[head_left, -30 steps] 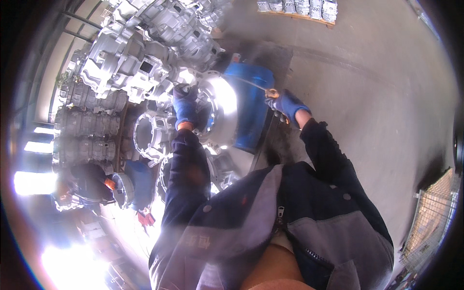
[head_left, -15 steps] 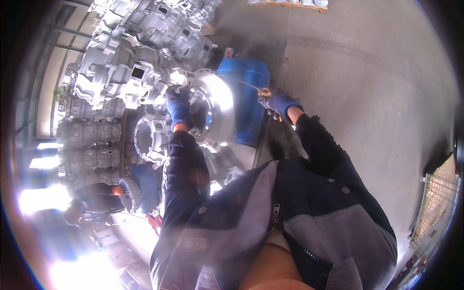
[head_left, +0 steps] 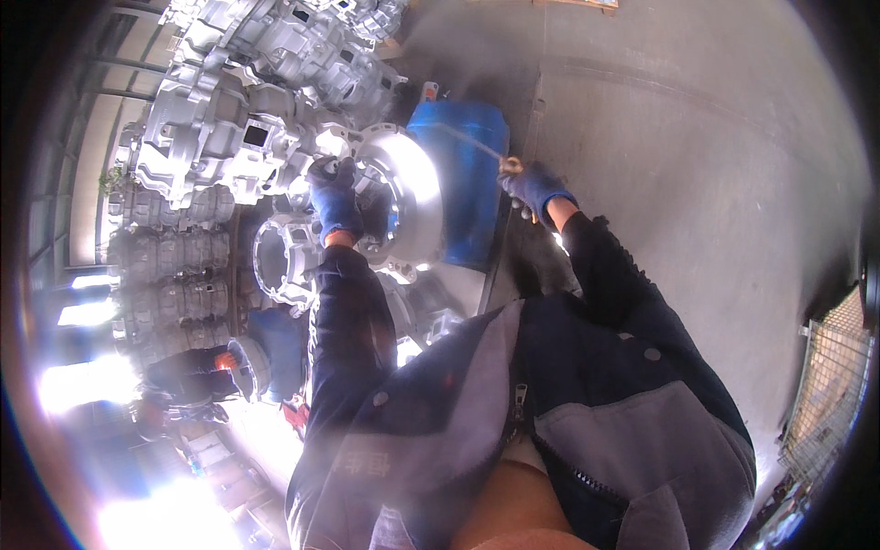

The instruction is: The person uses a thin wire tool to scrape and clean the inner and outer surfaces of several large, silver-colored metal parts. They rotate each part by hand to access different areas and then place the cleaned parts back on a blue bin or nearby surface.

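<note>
My left hand, in a blue and grey glove, grips a silver cast metal housing at its left side. The housing has a wide round opening, and strong light glares off its rim. My right hand, gloved alike, is closed around a tool with a long thin rod and a yellowish end piece at the fingers. The rod points left toward the housing, above a blue plastic drum. Its far tip is lost against the drum and the glare.
Several silver castings are stacked on the left. A smaller ring-ended casting sits below my left hand. Farther left, another person's orange-gloved hand is at a round part. A wire mesh cage stands on the concrete floor at right.
My right hand has shifted slightly right with the tool, and the rod now slopes more steeply. My left hand stays on the housing. The other person's head has moved.
</note>
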Available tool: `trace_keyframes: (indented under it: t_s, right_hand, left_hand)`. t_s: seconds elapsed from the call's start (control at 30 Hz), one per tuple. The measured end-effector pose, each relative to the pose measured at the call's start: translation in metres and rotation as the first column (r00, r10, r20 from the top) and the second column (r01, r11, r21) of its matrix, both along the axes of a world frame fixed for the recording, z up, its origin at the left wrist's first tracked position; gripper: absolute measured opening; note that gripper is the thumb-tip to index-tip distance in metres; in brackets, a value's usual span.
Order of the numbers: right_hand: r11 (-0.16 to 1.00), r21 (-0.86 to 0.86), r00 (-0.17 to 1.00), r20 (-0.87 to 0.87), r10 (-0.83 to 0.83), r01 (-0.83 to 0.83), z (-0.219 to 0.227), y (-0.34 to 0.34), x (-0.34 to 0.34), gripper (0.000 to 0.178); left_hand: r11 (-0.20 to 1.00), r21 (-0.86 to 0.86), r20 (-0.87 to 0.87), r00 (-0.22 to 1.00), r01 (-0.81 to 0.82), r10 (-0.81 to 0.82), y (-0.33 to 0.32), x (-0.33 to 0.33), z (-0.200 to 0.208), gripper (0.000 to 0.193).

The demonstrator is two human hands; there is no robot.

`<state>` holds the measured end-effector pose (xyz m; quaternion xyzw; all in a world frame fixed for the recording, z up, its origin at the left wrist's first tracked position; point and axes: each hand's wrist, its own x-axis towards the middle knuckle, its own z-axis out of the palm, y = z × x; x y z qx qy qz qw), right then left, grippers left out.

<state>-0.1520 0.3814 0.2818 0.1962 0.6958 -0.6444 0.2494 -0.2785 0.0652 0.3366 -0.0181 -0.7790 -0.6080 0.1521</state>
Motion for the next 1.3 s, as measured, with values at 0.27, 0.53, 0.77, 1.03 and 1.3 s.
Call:
trace_keyframes:
  t_s: [0.27, 0.53, 0.77, 1.03, 1.3]
  right_hand:
    - [0.985, -0.152, 0.996, 0.003, -0.087, 0.087, -0.023, 0.000, -0.001, 0.030]
    - [0.988, -0.141, 0.998, 0.025, -0.054, 0.057, -0.018, 0.000, 0.003, 0.014]
    - [0.989, -0.139, 0.996, -0.076, 0.045, -0.055, -0.023, -0.005, 0.006, 0.024]
    - [0.989, -0.150, 0.999, 0.042, -0.006, 0.013, -0.029, -0.007, 0.003, 0.015]
    - [0.918, 0.174, 0.934, 0.033, 0.356, -0.356, -0.043, 0.021, 0.048, 0.018]
  left_hand:
    - [0.999, 0.029, 0.068, 0.997, -0.039, 0.037, 0.010, 0.009, 0.010, 0.032]
    - [0.998, 0.057, -0.032, 0.999, 0.025, -0.024, 0.007, 0.008, 0.004, 0.032]
    - [0.998, 0.059, 0.021, 1.000, -0.020, 0.019, 0.005, 0.004, 0.002, 0.032]
    - [0.997, 0.012, 0.060, 0.995, -0.078, 0.077, 0.009, 0.006, 0.007, 0.031]
    - [0.999, 0.035, -0.022, 0.999, -0.035, 0.035, -0.001, -0.007, -0.006, 0.034]
